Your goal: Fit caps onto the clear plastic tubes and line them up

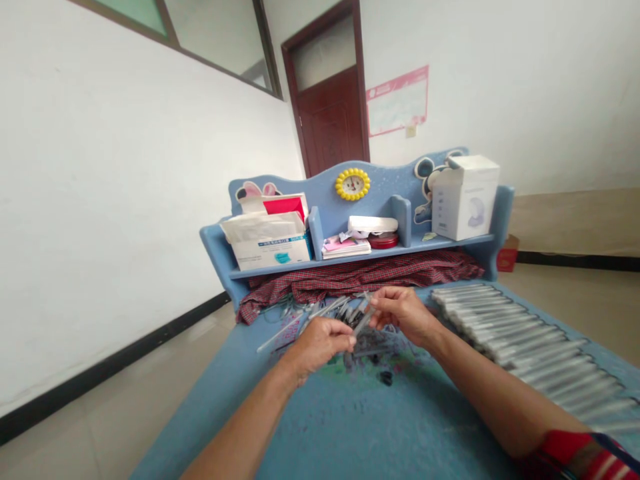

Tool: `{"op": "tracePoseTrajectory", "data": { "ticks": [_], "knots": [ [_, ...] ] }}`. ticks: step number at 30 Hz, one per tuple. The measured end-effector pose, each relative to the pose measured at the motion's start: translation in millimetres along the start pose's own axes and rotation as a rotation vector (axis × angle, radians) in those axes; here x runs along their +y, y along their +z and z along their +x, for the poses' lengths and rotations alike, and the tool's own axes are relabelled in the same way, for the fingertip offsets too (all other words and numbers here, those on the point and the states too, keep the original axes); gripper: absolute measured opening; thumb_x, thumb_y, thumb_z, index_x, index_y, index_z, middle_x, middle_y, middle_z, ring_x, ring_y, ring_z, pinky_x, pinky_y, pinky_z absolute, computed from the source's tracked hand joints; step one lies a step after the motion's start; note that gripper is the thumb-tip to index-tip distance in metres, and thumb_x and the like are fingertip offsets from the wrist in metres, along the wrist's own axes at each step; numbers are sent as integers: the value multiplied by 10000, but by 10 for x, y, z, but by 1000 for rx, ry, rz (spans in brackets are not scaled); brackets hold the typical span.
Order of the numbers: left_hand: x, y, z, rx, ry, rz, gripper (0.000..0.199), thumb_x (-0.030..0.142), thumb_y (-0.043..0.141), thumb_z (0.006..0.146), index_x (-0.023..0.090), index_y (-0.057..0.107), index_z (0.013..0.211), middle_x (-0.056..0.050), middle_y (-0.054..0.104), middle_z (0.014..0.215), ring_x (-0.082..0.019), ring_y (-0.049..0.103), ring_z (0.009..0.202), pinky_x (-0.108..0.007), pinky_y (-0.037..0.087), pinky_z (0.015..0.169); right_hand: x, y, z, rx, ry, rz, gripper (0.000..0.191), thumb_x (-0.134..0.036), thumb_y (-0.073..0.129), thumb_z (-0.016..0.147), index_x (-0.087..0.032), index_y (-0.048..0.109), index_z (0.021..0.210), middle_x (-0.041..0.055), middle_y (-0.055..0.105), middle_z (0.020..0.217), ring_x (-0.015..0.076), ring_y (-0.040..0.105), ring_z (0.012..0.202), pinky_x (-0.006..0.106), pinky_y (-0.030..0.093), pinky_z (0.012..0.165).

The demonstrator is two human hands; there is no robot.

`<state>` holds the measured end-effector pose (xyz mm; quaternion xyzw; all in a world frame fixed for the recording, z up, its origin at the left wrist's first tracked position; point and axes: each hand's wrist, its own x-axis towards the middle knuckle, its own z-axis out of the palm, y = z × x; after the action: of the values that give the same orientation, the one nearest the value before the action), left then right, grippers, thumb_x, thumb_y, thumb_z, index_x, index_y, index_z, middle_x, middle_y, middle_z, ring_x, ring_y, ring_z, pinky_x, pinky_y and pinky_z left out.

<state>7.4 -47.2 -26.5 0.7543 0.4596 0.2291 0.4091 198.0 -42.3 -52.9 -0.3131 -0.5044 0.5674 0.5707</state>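
My left hand [323, 343] pinches the lower end of a clear pen barrel [363, 323] between thumb and fingers. The upper end of that barrel is gripped by my right hand [404, 312], its fingers closed. Just behind the hands lies a loose heap of pen parts [337, 308], clear tubes and black pieces, partly covered by my fingers. One small black piece [386, 378] rests on the blue desk [350, 427] in front of them. Beside my right forearm, many clear pens [520, 340] lie side by side in a long row.
A blue shelf [320, 175] rises at the desk's back, with a mask box [273, 250], a red round tin [383, 241] and a white box [465, 200] on it. Checkered cloth [350, 277] lies bunched under the shelf. White wall [125, 167] stands to the left.
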Motion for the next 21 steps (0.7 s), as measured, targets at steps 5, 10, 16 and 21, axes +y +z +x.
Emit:
{"op": "tracePoseTrajectory", "data": {
  "ticks": [5,10,16,21],
  "knots": [
    [68,-2,-50,-62,-26,-5,145,242,582,612,127,655,661,16,592,556,-98,472,521,-213,319,514,11,138,-69,-183,28,-30,240,-337,678,644,-129,568,691,17,619,525,144,607,490,233,460,473],
    [55,-57,-30,11,-89,-145,136,239,609,594,130,599,675,-1,611,532,-72,437,422,-184,291,422,-3,151,-80,-140,-5,-76,256,-358,668,654,-137,552,711,17,631,588,139,616,541,228,469,490],
    [-43,-188,53,294,-24,-461,189,295,635,642,126,560,684,-24,622,616,-52,456,414,-154,286,376,45,90,-68,-124,50,-225,307,-413,655,640,-144,528,715,14,635,632,123,586,430,207,429,398],
    [-69,-191,68,348,74,-678,185,272,633,680,117,558,749,-47,640,698,-55,515,488,-142,341,411,91,172,-117,-225,62,-330,262,-376,650,636,-137,550,674,-26,578,531,89,536,382,177,385,376]
  ]
}}
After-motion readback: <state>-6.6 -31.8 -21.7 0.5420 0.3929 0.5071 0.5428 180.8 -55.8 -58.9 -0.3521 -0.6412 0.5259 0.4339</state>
